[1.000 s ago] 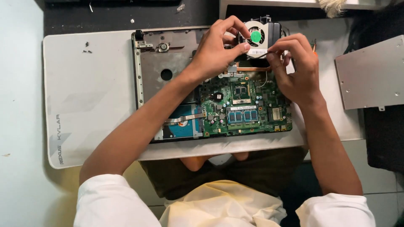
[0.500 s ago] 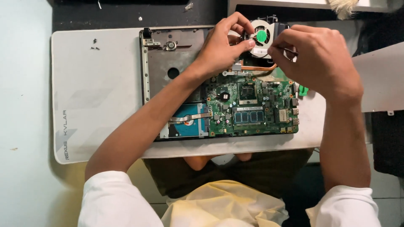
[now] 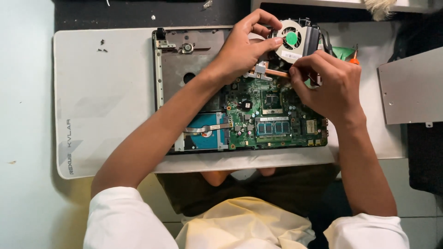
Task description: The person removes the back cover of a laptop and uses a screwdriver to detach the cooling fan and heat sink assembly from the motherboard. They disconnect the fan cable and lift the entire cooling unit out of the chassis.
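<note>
An opened laptop base [image 3: 184,69] lies on a grey mat, its green circuit board [image 3: 272,120] and blue hard drive [image 3: 203,133] exposed. My left hand [image 3: 242,48] holds the cooling fan [image 3: 293,41], a round grey unit with a green hub, lifted at the base's far right corner. A copper heat pipe [image 3: 277,72] runs from the fan toward the board. My right hand [image 3: 325,85] pinches at the end of that pipe beside the fan; what its fingers grip is hidden. An orange-handled screwdriver [image 3: 354,57] pokes out behind my right hand.
A grey metal cover panel [image 3: 410,87] rests at the right on a dark surface. Tiny screws [image 3: 102,46] lie on the mat [image 3: 106,101] at upper left. A black strip [image 3: 138,11] runs along the far edge. My lap sits below the mat.
My right hand moved down from covering the fan's right side to the heat pipe. The fan is more exposed now. My left hand stays on the fan.
</note>
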